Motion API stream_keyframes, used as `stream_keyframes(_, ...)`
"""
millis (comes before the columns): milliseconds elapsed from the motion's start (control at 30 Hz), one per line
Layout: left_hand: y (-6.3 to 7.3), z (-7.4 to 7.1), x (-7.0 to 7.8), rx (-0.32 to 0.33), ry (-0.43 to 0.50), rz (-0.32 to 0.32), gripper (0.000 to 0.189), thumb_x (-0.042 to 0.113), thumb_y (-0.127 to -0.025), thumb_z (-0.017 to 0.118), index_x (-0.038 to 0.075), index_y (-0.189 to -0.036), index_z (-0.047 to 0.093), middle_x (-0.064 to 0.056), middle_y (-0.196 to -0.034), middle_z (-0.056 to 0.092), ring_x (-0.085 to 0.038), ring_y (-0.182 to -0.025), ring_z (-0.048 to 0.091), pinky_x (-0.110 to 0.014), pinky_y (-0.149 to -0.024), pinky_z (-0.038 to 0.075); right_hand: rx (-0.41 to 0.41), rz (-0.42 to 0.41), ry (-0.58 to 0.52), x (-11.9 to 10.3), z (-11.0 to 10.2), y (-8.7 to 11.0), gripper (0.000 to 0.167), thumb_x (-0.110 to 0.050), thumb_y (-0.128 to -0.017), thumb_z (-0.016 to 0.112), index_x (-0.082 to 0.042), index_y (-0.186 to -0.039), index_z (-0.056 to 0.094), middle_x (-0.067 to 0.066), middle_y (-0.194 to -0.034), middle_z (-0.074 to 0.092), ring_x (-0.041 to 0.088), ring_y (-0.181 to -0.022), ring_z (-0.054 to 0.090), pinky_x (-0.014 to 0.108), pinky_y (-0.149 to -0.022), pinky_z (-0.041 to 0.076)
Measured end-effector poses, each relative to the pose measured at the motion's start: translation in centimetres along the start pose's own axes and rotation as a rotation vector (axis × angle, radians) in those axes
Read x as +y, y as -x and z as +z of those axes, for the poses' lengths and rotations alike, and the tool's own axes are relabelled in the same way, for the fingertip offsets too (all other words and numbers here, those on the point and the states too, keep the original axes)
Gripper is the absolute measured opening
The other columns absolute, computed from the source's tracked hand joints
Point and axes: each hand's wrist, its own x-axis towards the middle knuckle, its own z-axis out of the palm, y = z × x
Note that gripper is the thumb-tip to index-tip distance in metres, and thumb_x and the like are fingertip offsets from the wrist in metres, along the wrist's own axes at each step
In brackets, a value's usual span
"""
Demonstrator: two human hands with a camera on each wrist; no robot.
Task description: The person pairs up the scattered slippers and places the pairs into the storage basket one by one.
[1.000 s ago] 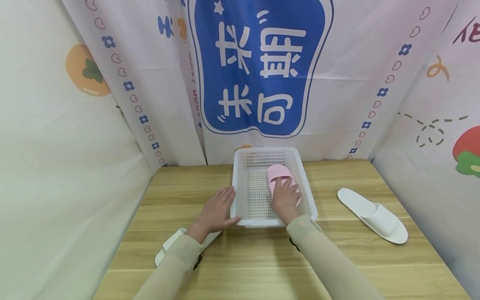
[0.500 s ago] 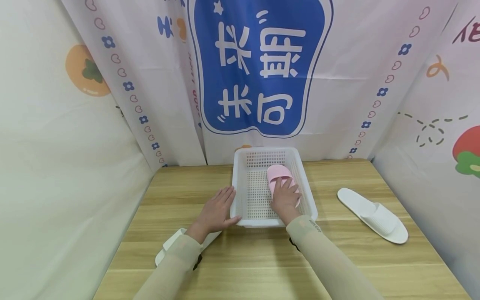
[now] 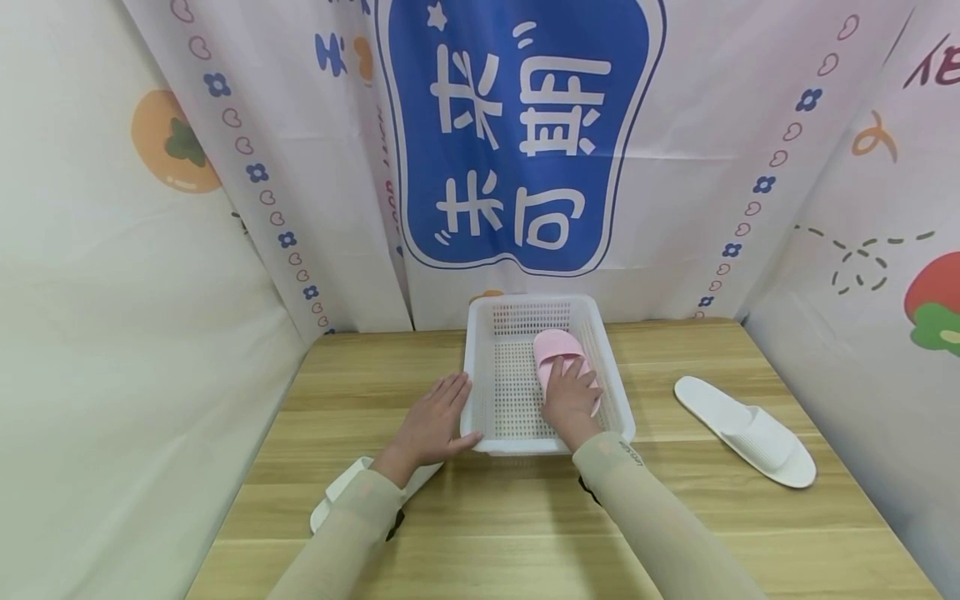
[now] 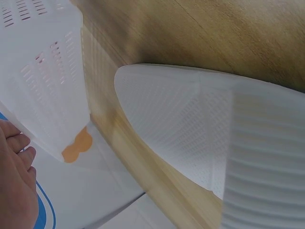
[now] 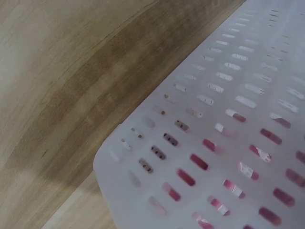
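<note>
My left hand [image 3: 433, 425] lies against the left side of the white plastic basket [image 3: 480, 329], fingers straight at the rim and thumb along the near left corner. In the left wrist view that hand [image 4: 16, 183] touches the basket's edge. My right hand [image 3: 572, 402] reaches inside and rests on a pink slipper [image 3: 557, 339], its fingers spread over the strap area; the thumb is hidden. The right wrist view shows only the slotted basket wall [image 5: 143, 114], with pink showing through. Under my left forearm lies a white slipper [image 3: 322, 510], its ribbed strap [image 4: 267, 157] close in the left wrist view.
Another white slipper [image 3: 750, 433] lies slanted on the right of the wooden table [image 3: 525, 533]. A printed white cloth [image 3: 675, 225] hangs behind the basket, and cloth walls [image 3: 135, 350] stand along both sides.
</note>
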Motion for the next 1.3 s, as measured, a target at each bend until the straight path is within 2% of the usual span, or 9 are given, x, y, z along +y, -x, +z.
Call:
stream_keyframes(433, 0.0, 0.2, -0.1, 0.005, 0.006, 0.002, 0.086, 0.057, -0.093, 0.046, -0.009, -0.146, 0.032, -0.024, -0.152, 0.030, -0.037, -0.140, 0.029, -0.045, -0.116, 0.020, 0.002, -0.040, 0.015, 0.0, -0.3, 0.4, 0.100, -0.037, -0.081, 0.074, 0.002, -0.152, 0.016, 0.037, -0.150, 0.019, 0.059, -0.130, 0.028, 0.069, -0.098, 0.034)
stream_keyframes(700, 0.1, 0.2, -0.1, -0.004, 0.005, 0.001, 0.086, 0.057, -0.093, 0.045, -0.008, -0.147, 0.031, -0.024, -0.153, 0.029, -0.037, -0.140, 0.028, -0.044, -0.116, 0.018, -0.004, -0.046, 0.014, -0.1, -0.8, 0.6, 0.100, -0.037, -0.082, 0.074, 0.003, -0.152, 0.015, 0.037, -0.151, 0.016, 0.059, -0.131, 0.026, 0.069, -0.100, 0.031)
stream_keyframes(900, 0.0, 0.2, -0.2, -0.009, -0.005, 0.000, 0.086, 0.058, -0.093, 0.044, -0.008, -0.147, 0.030, -0.023, -0.153, 0.028, -0.037, -0.140, 0.028, -0.043, -0.117, 0.017, 0.030, -0.066, 0.009, 0.0, -1.4, 0.7, 0.099, -0.037, -0.082, 0.074, 0.002, -0.152, 0.017, 0.037, -0.150, 0.017, 0.059, -0.130, 0.027, 0.069, -0.100, 0.032)
stream_keyframes(1300, -0.1, 0.1, -0.2, -0.017, -0.011, 0.004, 0.086, 0.058, -0.093, 0.045, -0.007, -0.147, 0.030, -0.023, -0.154, 0.028, -0.035, -0.142, 0.026, -0.043, -0.117, 0.016, 0.076, -0.096, -0.016, 0.3, -2.7, 1.3, 0.096, -0.037, -0.083, 0.072, 0.003, -0.152, 0.017, 0.037, -0.151, 0.015, 0.059, -0.131, 0.025, 0.070, -0.103, 0.026)
